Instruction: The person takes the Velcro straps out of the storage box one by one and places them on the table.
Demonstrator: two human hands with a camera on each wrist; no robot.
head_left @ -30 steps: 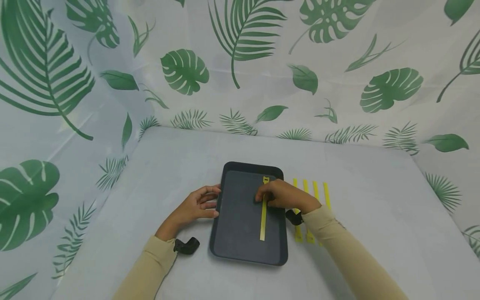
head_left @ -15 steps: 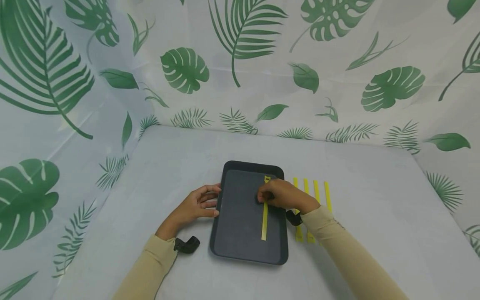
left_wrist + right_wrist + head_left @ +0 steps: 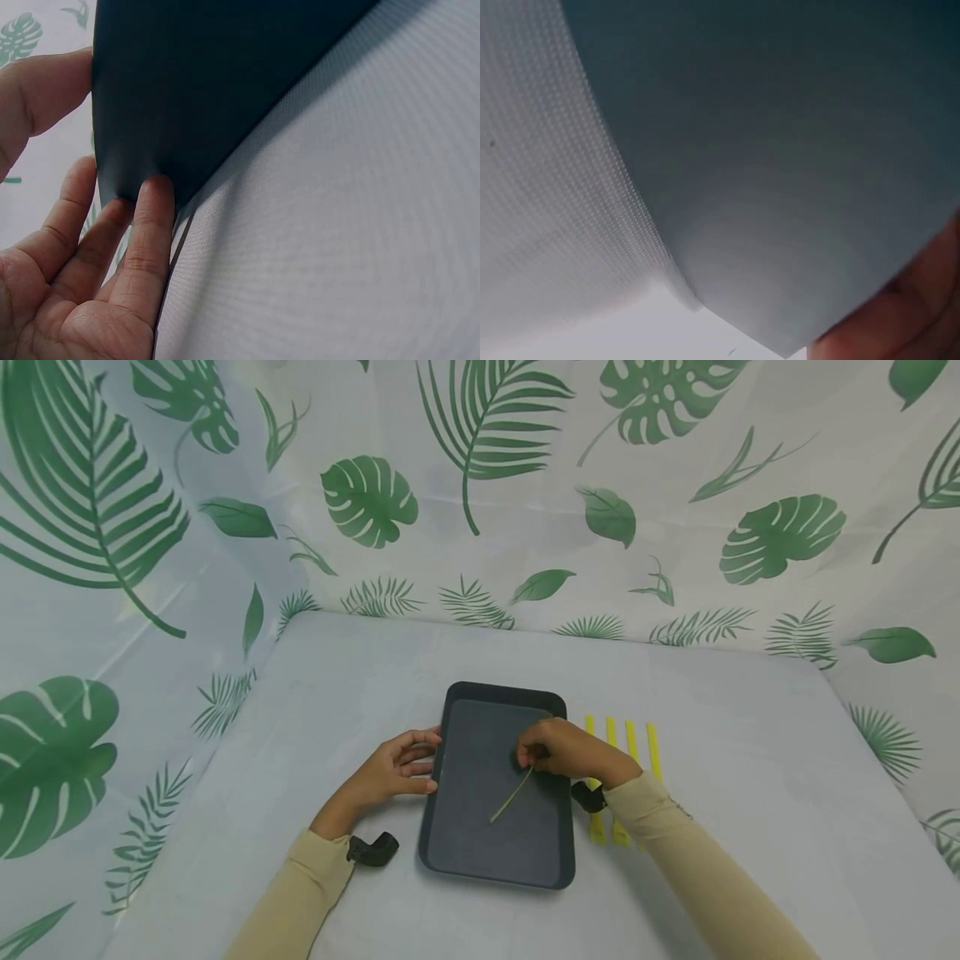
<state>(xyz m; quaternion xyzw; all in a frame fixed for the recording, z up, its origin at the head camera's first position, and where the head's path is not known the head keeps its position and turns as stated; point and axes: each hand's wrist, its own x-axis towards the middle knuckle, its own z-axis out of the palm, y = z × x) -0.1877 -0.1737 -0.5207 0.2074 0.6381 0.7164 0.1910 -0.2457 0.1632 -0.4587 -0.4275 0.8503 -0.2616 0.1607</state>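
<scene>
My right hand (image 3: 552, 748) is over the dark grey tray (image 3: 480, 860) and pinches a thin yellow cable strap (image 3: 512, 796). The strap stands edge-on, its free end slanting down to the left over the tray floor. Its other end is hidden by the hand. My left hand (image 3: 401, 767) rests at the tray's left side, fingers spread. In the left wrist view the fingertips (image 3: 154, 196) touch the tray's outer wall (image 3: 180, 90), with the thumb at the rim. In the right wrist view the tray wall (image 3: 765, 180) fills most of the picture, and only part of the fingers (image 3: 900, 322) shows.
Several more yellow straps (image 3: 654, 750) lie side by side on the white table (image 3: 360, 677) right of the tray, partly under my right forearm. A leaf-printed cloth (image 3: 525, 527) hangs behind and on the sides. A small black camera mount (image 3: 373, 850) sits at my left wrist.
The strap lay flat and straight along the tray's right side; now it is turned on edge and its near end has swung left. My left hand and the tray have stayed put.
</scene>
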